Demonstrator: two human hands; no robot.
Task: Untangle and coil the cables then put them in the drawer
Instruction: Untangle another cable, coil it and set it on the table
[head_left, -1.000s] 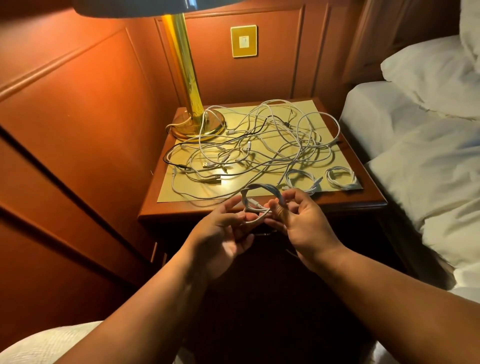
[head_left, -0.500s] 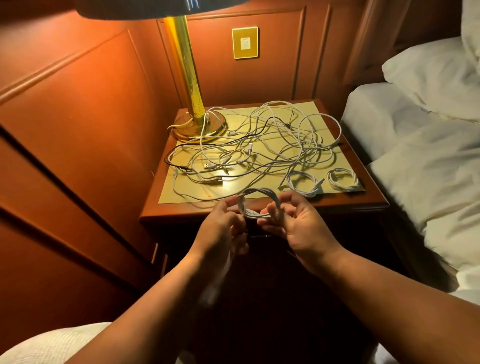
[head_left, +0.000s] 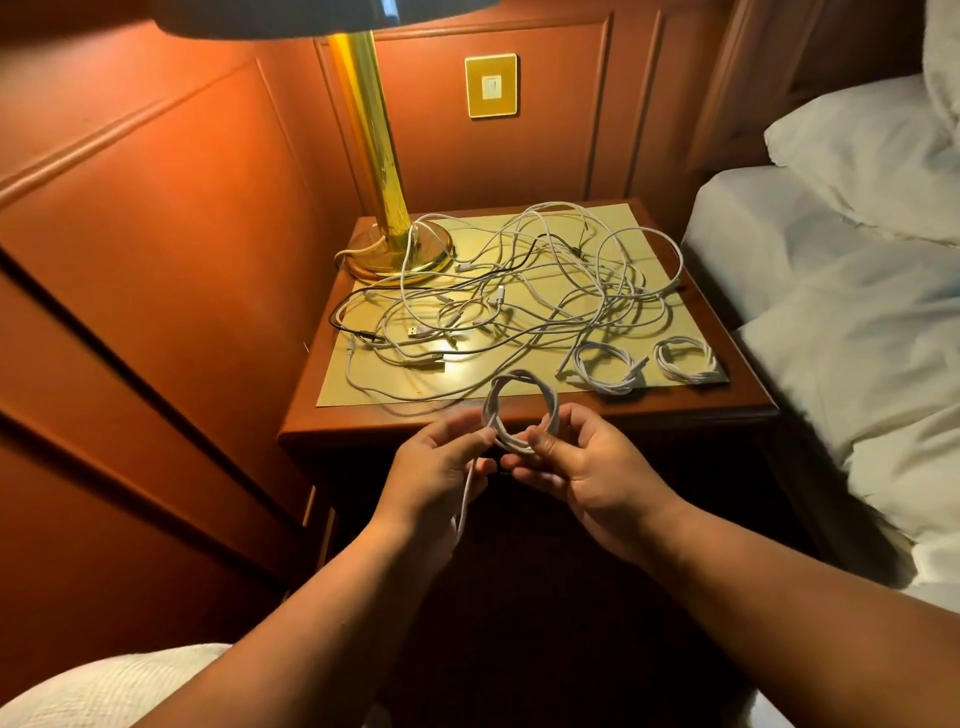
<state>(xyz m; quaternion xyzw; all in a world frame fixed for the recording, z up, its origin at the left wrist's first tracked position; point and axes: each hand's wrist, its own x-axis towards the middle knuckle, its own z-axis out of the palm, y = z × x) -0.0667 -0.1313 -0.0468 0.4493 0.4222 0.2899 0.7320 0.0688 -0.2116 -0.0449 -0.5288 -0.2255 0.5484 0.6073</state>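
Observation:
A white cable coil (head_left: 519, 410) is held upright in front of the nightstand's (head_left: 519, 413) front edge. My right hand (head_left: 587, 473) grips the coil's right side and bottom. My left hand (head_left: 441, 467) pinches the coil's left side, and the cable's loose tail (head_left: 465, 499) hangs down past that palm. On the nightstand top lies a tangle of white cables and a black one (head_left: 519, 301). Two finished white coils (head_left: 605, 366) (head_left: 685, 358) lie near the front right corner. No drawer shows in the dark front below.
A brass lamp (head_left: 395, 244) stands at the nightstand's back left corner, its shade overhead. A bed with white pillows and sheets (head_left: 857, 312) runs along the right. Wood-panelled walls close the left and back, with a brass switch plate (head_left: 491, 85).
The coil has been turned more upright and drawn tighter between both hands. The loose tail now hangs down past my left palm.

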